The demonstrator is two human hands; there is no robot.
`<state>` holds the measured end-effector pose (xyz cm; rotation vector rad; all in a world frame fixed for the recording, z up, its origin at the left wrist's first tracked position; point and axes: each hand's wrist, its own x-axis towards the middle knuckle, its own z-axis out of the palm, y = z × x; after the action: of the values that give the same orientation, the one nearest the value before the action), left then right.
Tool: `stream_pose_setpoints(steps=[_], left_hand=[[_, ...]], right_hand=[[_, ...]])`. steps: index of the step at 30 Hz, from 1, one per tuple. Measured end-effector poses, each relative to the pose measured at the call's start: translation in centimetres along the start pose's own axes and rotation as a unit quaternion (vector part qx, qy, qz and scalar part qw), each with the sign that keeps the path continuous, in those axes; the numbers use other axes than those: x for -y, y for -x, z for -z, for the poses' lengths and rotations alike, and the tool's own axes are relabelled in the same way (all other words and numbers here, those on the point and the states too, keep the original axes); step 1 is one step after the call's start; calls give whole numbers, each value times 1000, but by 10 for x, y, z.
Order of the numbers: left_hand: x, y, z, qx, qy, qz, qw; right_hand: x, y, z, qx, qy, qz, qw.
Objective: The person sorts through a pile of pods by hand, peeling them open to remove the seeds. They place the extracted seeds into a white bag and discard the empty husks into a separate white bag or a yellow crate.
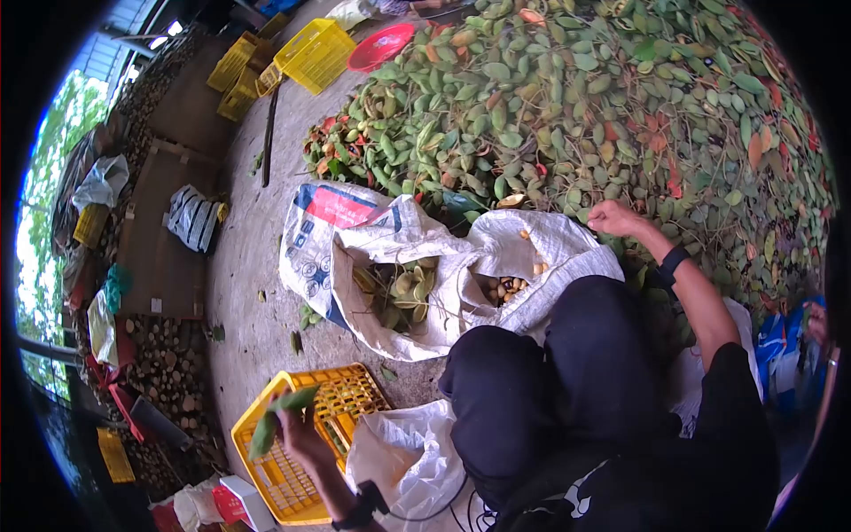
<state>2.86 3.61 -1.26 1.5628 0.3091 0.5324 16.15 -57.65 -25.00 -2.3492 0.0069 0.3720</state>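
My left hand [303, 436] is closed on a green pod [263, 434], with green parts spreading on both sides of the fingers. It is over the yellow plastic crate [346, 383] at the lower left. My right hand [613, 218] is closed at the near edge of a big heap of green pods [541, 106]; what its fingers hold, if anything, is hidden. Just left of it lies an open white woven sack [576, 253] with brown and pale nuts [503, 289] inside. A printed white sack [408, 232] beside it holds green pods and stems [408, 293].
A crumpled white sack [412, 448] lies between the crate and my knees. Yellow crates [315, 55] and a red basin [381, 46] stand at the back. Stacked logs [168, 368] and cardboard [164, 239] line the left side. A blue bag [780, 346] is at far right.
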Motion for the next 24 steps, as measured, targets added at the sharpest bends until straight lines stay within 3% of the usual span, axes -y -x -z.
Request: stream_pose_setpoints(steps=[1, 2, 5, 8, 9, 10, 11, 13, 16, 18, 19, 21, 24], left_hand=[[-1, -3, 40, -42, 9, 11, 999], [1, -3, 86, -12, 47, 13, 999], [20, 0, 167, -95, -287, 43, 952], [58, -7, 196, -90, -556, 69, 823], [65, -10, 188, -98, -600, 47, 793], [67, -10, 171, -101, -624, 13, 775], [70, -13, 152, -98, -626, -32, 773], [68, -18, 100, -52, -587, -119, 799], [68, -27, -6, 102, -456, -175, 867], [81, -27, -74, 211, -380, -213, 875], [90, -26, -115, 267, -336, -239, 871], [89, -17, -181, 334, -389, -321, 796], [101, -4, -234, 381, -347, -245, 821]], right_hand=[[-11, 0, -7, -8, -6, -9, 1000], [-20, -1, -14, -28, 29, -20, 999], [-32, -1, -32, -76, 12, -56, 995], [-26, -6, -39, -75, -3, -74, 994], [-23, -8, -45, -147, -8, -56, 987], [-25, -12, -51, -217, -10, -36, 975], [-27, -17, -55, -220, -12, -45, 974], [-36, -32, -65, -331, 4, -16, 944], [-26, -44, -49, -340, -35, -4, 940], [-31, -72, -54, -379, -58, 6, 924], [-24, -81, -51, -379, -60, 4, 923], [-4, -97, -40, -372, -59, 71, 924], [8, -135, -47, -350, -80, 22, 933]])
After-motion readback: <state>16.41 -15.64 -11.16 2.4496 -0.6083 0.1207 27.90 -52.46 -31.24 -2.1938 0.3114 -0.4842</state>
